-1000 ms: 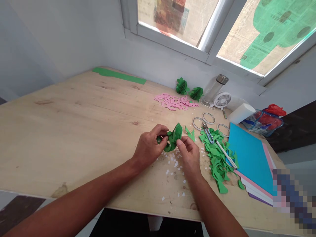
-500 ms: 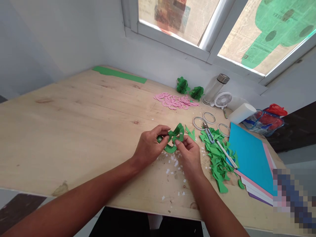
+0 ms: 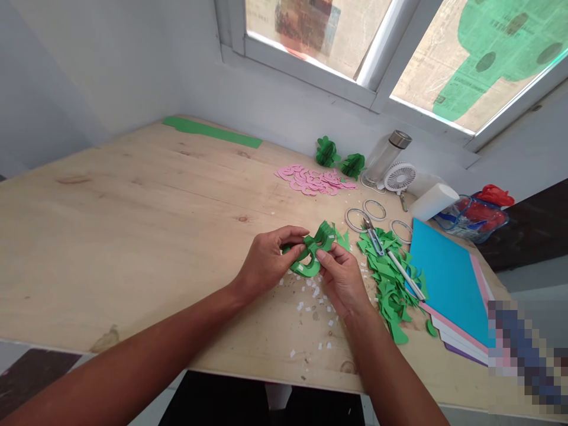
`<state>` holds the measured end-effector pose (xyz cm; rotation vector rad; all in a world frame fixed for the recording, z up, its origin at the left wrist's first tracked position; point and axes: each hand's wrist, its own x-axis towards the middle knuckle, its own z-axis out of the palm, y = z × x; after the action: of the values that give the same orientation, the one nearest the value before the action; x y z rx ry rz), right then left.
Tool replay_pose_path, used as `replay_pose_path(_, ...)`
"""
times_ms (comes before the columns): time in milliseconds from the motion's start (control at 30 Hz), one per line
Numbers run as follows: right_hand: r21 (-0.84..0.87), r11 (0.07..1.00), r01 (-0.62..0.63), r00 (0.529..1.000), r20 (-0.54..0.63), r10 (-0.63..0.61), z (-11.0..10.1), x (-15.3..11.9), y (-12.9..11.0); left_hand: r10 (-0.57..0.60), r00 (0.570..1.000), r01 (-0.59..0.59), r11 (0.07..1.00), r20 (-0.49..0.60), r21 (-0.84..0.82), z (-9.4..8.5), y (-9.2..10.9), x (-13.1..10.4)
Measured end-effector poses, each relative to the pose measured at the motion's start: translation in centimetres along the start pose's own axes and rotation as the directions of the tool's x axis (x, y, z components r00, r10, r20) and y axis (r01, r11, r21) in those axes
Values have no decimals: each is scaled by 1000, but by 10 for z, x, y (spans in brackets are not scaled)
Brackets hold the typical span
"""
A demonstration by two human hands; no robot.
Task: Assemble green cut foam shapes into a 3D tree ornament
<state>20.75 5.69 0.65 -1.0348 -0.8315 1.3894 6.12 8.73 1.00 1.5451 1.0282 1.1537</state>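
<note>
Green folded cutout (image 3: 323,235) fanned wider than a second ago | it's just left of the green scrap pile (image 3: 390,275) | left hand (image 3: 265,260) + right hand (image 3: 344,273) both pinching it, fingertips pretty much closed

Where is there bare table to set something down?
The widest bare patch of table lies left of the left hand, up to the green strip at the back. A smaller, nearly bare one lies between that hand and the pink pieces. Right of the right hand is crowded: green scraps, snips, pen, blue sheet. White bits lie scattered below the held green piece.
</note>
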Motion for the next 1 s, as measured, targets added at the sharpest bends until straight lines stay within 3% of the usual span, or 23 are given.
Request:
replay_pose_path(167,-11,999,34,999,-24,-35,1,0,1,-62,996,69,990,59,-122,0,1,1)
replay_pose_path(433,33,997,65,994,-90,-61,1,0,4,-55,998,62,979,44,-195,3,1,-1)
replay_pose_path(767,120,992,38,997,-67,-30,4,-1,5,-104,994,111,944,38,-311,7,-3,-1)
replay_pose_path(1000,150,988,37,997,-69,-27,4,-1,6,-121,992,125,945,34,-303,7,-1,-2)
